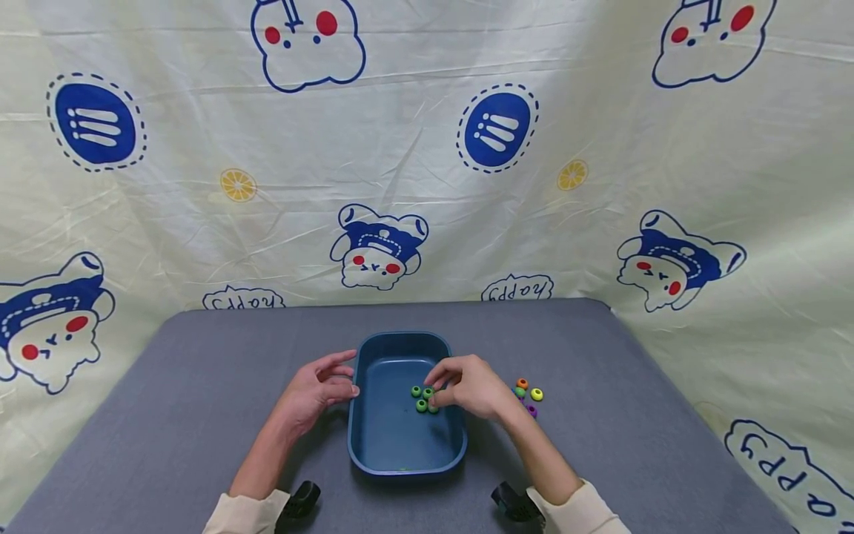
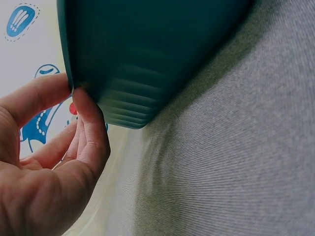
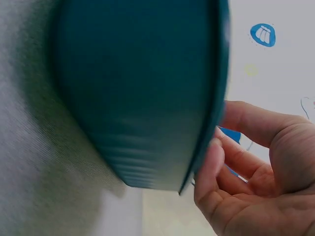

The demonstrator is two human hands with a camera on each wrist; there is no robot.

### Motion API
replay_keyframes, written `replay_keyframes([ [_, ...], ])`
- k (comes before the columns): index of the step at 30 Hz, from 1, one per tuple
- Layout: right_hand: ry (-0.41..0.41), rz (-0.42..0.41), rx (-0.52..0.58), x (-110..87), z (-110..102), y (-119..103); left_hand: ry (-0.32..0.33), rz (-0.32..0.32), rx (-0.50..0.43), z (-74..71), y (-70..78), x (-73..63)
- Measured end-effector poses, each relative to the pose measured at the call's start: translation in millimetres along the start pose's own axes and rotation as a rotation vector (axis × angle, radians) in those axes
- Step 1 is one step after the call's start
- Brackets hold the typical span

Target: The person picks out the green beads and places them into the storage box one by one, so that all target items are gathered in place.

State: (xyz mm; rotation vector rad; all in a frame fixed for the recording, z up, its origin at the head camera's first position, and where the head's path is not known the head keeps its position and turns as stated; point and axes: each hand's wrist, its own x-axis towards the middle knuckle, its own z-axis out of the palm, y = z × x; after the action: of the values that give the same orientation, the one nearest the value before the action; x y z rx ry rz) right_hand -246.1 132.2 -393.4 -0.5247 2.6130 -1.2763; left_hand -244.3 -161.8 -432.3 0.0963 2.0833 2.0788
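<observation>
On the table stands a blue rectangular tray [image 1: 376,437] with rounded corners. My left hand [image 1: 319,389] pinches its left rim; in the left wrist view, the thumb and a fingertip [image 2: 88,105] meet at that edge. Over the tray's right side reaches my right hand [image 1: 470,386], thumb and fingers bent but apart, close above several green beads [image 1: 422,406] on the tray floor. The fingers cover part of that group. From the right wrist view, the tray wall [image 3: 142,88] hides the tips of the right hand [image 3: 261,172] and the beads.
Right of the tray lie several loose beads, among them an orange bead [image 1: 523,383], a yellow bead [image 1: 537,394] and a purple bead [image 1: 531,411], partly behind the right wrist. A grey cloth [image 1: 220,386] covers the table, and a printed curtain [image 1: 427,178] hangs behind it.
</observation>
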Motion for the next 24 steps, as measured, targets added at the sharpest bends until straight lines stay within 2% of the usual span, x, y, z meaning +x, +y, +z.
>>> replay_keyframes([
  [4,0.028,0.013,0.015,-2.4,-9,1,0.003,-0.001,-0.005,0.0,-0.2,-0.6],
  [11,0.051,-0.012,0.023,-4.8,-23,4,0.01,0.001,0.005,0.3,-0.1,-2.5],
  [18,0.067,0.043,0.042,-6.8,-39,9,0.015,-0.004,0.004,0.2,-0.1,-2.1],
  [24,0.089,0.058,0.04,-9.6,-51,14,0.016,0.001,0.009,1.0,0.4,-1.8],
])
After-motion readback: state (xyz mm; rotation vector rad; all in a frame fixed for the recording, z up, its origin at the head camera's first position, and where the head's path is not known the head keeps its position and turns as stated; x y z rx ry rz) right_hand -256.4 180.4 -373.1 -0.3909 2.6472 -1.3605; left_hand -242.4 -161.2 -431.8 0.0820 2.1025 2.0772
